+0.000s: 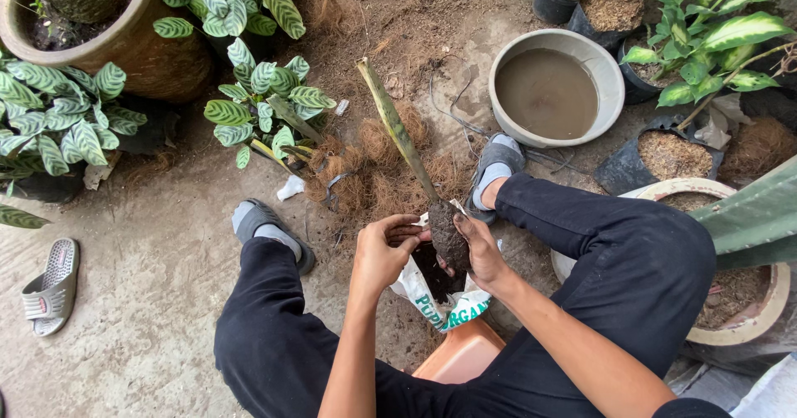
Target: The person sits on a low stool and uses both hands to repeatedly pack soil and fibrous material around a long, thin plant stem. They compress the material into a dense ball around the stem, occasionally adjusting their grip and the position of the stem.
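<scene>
I sit low with my knees apart, and both hands meet between them. My right hand (481, 252) grips the dark soil root ball (449, 234) of a plant with a long narrow green leaf (397, 127) that points away from me. My left hand (383, 252) pinches the rim of a white printed plastic bag (436, 300), which stands open right under the root ball. Dark soil shows inside the bag. An orange plastic stool edge (461, 353) shows beneath me.
A grey basin of muddy water (554, 90) stands ahead right. Brown coconut fibre (378, 173) lies on the concrete in front. Striped-leaf plants (261, 94) and a big clay pot (108, 44) are at left, soil-filled pots (672, 154) at right, a loose sandal (51, 287) far left.
</scene>
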